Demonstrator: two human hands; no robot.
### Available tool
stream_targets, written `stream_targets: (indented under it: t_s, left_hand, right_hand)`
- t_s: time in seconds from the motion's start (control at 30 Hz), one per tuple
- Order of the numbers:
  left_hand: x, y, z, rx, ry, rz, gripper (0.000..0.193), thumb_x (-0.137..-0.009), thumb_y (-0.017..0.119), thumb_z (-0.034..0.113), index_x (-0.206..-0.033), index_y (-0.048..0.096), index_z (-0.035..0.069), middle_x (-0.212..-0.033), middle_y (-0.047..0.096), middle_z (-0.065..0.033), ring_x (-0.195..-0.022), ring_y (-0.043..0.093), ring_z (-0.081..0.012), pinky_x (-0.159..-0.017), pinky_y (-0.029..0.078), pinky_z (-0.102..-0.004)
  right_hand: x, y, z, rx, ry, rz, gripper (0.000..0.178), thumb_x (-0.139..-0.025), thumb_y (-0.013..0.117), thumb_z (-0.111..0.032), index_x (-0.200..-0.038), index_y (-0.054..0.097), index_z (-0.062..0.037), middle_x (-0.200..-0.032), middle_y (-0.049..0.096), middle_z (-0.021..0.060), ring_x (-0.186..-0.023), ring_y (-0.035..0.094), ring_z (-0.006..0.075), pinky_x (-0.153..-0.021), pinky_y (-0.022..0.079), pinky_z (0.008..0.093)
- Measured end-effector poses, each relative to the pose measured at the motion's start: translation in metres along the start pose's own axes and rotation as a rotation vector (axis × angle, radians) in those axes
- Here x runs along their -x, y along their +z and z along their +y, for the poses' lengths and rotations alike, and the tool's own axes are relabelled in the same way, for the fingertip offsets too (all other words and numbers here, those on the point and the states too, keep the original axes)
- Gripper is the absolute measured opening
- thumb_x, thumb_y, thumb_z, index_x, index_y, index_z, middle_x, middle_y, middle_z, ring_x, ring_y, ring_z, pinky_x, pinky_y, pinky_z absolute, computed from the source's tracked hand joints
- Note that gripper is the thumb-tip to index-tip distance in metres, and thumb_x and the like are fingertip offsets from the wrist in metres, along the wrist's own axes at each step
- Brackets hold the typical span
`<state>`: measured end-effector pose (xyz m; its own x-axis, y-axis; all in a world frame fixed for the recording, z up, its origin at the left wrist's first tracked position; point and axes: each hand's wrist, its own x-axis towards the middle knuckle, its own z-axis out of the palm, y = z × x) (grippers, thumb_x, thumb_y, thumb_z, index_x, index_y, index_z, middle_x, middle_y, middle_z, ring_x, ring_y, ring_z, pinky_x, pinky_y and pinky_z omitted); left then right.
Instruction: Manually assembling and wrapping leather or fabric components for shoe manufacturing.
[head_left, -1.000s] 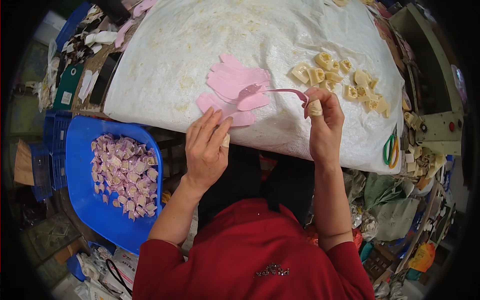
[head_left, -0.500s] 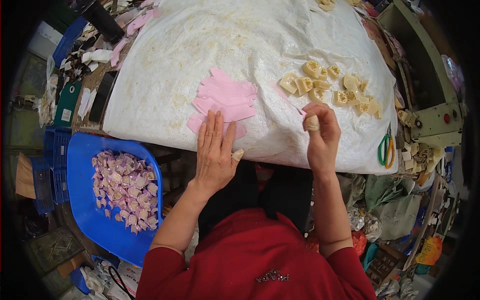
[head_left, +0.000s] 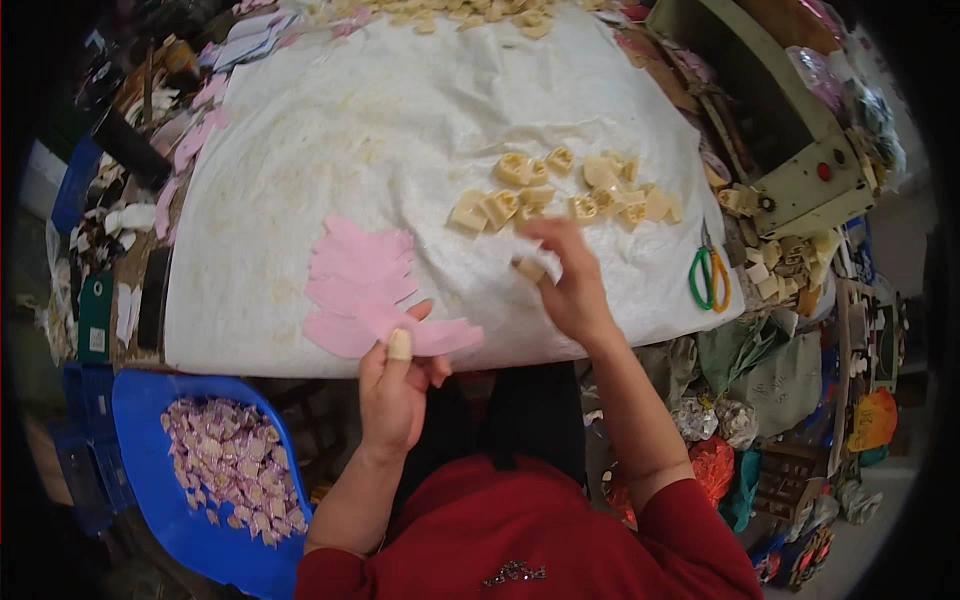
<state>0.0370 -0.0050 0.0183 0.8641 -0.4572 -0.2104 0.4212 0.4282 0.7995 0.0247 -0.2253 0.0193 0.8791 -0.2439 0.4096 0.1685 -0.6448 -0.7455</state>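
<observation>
My left hand is turned partly palm up near the table's front edge. Its taped thumb pinches a pink strip against the fingers, and the strip's end sticks out to the right. Just beyond lies a stack of overlapping pink strips. My right hand, somewhat blurred, is stretched over the table with thumb and fingers apart and nothing visible between them. Its fingertips come close to the nearest of several cream-coloured hollow pieces, which lie in a loose group. Whether they touch one cannot be made out.
Green-and-orange-handled scissors lie at the right on the white sheet. A blue tub at the lower left holds many purple-and-cream pieces. A green machine stands far right. More cream pieces line the far edge.
My left hand has gone from lying flat on the pink strips to gripping one strip. My right hand has let go of the pink material and moved to the cream pieces. The view has shifted.
</observation>
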Motion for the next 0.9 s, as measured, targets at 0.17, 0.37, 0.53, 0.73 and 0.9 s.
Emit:
stream_targets:
  t_s: [0.17,0.37,0.53,0.73,0.9]
  left_hand:
    - [0.002,-0.002,-0.003,0.016,0.023,-0.039,0.043,-0.100,0.038,0.025,-0.127,0.045,-0.007,-0.080,0.059,-0.0074,-0.069,0.053,-0.0121,-0.062,0.042,-0.0249]
    - [0.005,-0.003,-0.008,-0.056,0.006,-0.051,0.039,-0.099,0.040,0.023,-0.122,0.050,-0.007,-0.081,0.060,-0.0073,-0.069,0.054,-0.0114,-0.062,0.042,-0.0243]
    - [0.008,-0.008,-0.013,0.007,-0.019,-0.062,0.038,-0.098,0.042,0.023,-0.122,0.049,-0.006,-0.082,0.060,-0.0085,-0.069,0.055,-0.0129,-0.063,0.043,-0.0257]
    - [0.009,-0.009,-0.010,0.068,-0.011,-0.064,0.038,-0.097,0.047,0.020,-0.124,0.046,-0.006,-0.089,0.061,-0.0101,-0.077,0.056,-0.0150,-0.069,0.044,-0.0273]
    - [0.013,-0.003,-0.002,0.152,-0.021,-0.020,0.041,-0.098,0.044,0.021,-0.128,0.043,-0.007,-0.099,0.060,-0.0120,-0.085,0.056,-0.0163,-0.077,0.044,-0.0291]
  right_hand:
    - [-0.033,-0.004,0.050,0.399,-0.115,0.054,0.055,-0.065,0.052,0.014,-0.115,0.057,-0.0071,-0.115,0.054,0.0136,-0.106,0.052,0.0305,-0.087,0.046,0.0372]
    - [-0.020,-0.003,0.050,0.502,0.076,0.089,0.038,-0.067,0.053,0.007,-0.101,0.062,-0.0058,-0.103,0.058,0.0129,-0.088,0.056,0.0292,-0.074,0.047,0.0386]
    - [0.008,-0.013,0.026,0.230,0.337,0.095,0.028,-0.072,0.057,-0.001,-0.100,0.063,-0.0052,-0.069,0.058,0.0128,-0.061,0.057,0.0283,-0.058,0.046,0.0372]
    - [0.023,-0.026,0.009,0.236,0.228,-0.219,0.033,-0.072,0.061,-0.006,-0.104,0.065,-0.0073,-0.069,0.059,0.0089,-0.075,0.056,0.0274,-0.073,0.044,0.0377]
    - [0.029,-0.036,0.019,0.693,-0.110,0.088,0.040,-0.068,0.057,0.005,-0.105,0.062,-0.0059,-0.090,0.057,0.0129,-0.080,0.052,0.0315,-0.082,0.044,0.0404]
